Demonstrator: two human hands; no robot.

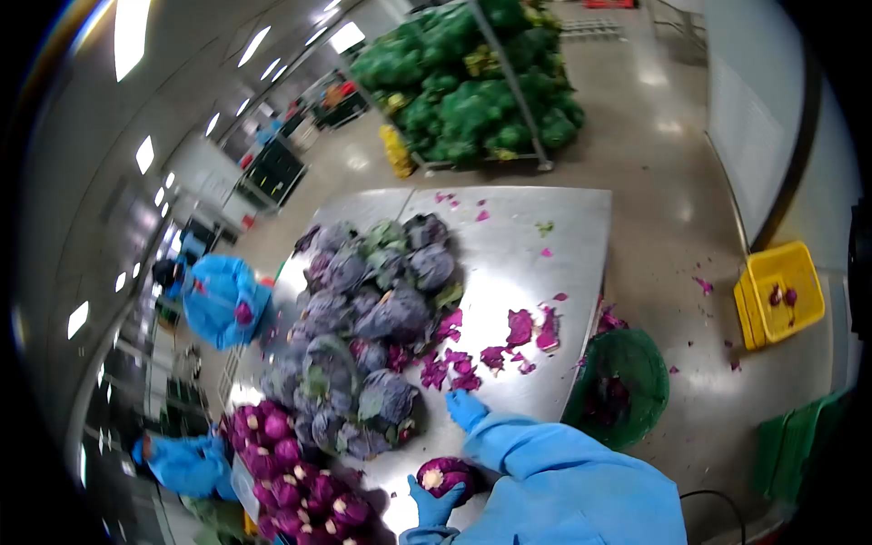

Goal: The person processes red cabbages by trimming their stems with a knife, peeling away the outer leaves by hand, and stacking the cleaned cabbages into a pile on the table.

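Low in the head view, my left hand [434,504], in a blue glove, cups a trimmed purple cabbage [445,476], thumb and fingers against its side. The cabbage rests on the metal table [518,227] with its pale cut stem showing. Further up, my right hand [467,411], gloved too, has its fingers drawn together beside torn purple leaves [463,372]; what they hold, if anything, is hidden. Untrimmed cabbages [363,304] with dull outer leaves are heaped beyond my hands. Trimmed, shiny purple cabbages [286,463] are piled at lower left.
A green bin [649,381] with leaf scraps stands against the table's edge. On the floor at right is a yellow crate [795,327] holding purple pieces. Two co-workers in blue, one person [218,295] further up, stand across the table. Green sacks [463,82] fill a rack behind.
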